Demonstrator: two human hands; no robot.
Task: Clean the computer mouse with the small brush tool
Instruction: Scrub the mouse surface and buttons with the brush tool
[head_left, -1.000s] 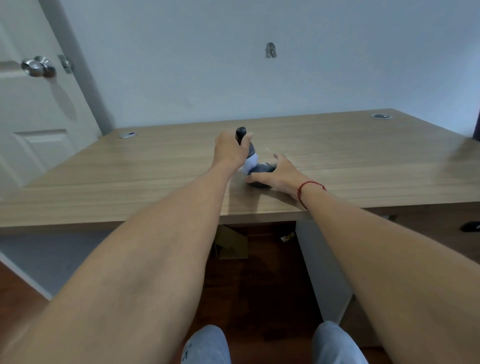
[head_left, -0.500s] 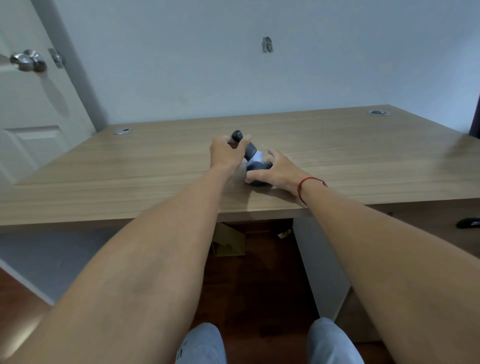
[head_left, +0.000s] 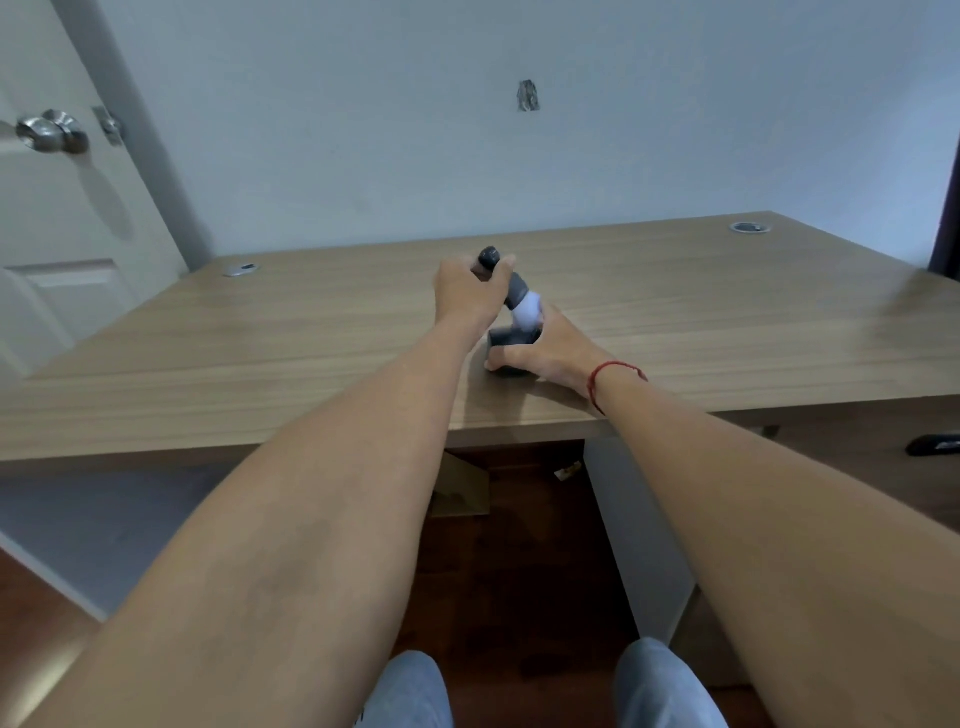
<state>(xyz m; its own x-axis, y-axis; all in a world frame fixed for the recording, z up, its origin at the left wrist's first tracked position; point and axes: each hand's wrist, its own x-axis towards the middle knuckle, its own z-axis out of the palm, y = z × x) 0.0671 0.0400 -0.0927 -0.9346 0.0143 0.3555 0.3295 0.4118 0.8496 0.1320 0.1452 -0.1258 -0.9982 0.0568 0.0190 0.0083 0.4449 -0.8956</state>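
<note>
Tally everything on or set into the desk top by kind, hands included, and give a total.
Hands: 2, left hand, right hand
Brush tool: 1
Computer mouse: 1
Cable grommets: 2, one, another
Total: 6

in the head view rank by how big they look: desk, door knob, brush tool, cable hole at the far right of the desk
1. desk
2. brush tool, partly hidden by the left hand
3. door knob
4. cable hole

Knob and brush look close, so their order is unsure.

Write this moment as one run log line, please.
left hand: grips brush | right hand: holds mouse on desk | brush on mouse
</note>
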